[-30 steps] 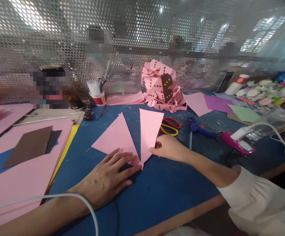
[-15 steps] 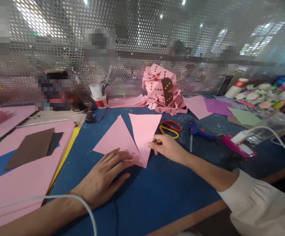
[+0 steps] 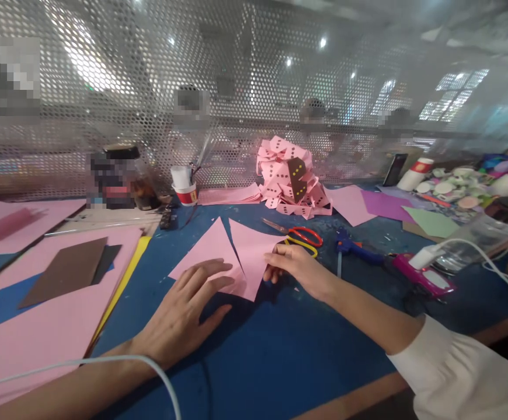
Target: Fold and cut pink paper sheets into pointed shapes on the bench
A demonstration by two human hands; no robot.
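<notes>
A sheet of pink paper (image 3: 204,248) lies on the blue table, with a narrow slit running from its far edge toward the near tip. My left hand (image 3: 188,300) rests on its left part, fingers spread and holding nothing. Between thumb and fingers, my right hand (image 3: 289,263) pinches the right edge of the paper, and that right flap (image 3: 251,248) is slightly lifted and curved. Whether the two parts still join at the near tip is hard to make out. Scissors (image 3: 304,236) with red and yellow handles lie just beyond my right hand.
A pink paper model with dotted pieces (image 3: 280,175) stands at the back. To the right are a blue glue gun (image 3: 359,248) and a magenta device (image 3: 423,277) with a white cable. Stacked pink sheets (image 3: 56,321) fill the left. A paper cup (image 3: 185,189) stands behind.
My right hand has bent and raised the paper's right flap, uncovering the scissor blades behind it. My left hand stays on the left part. The view has tilted slightly upward.
</notes>
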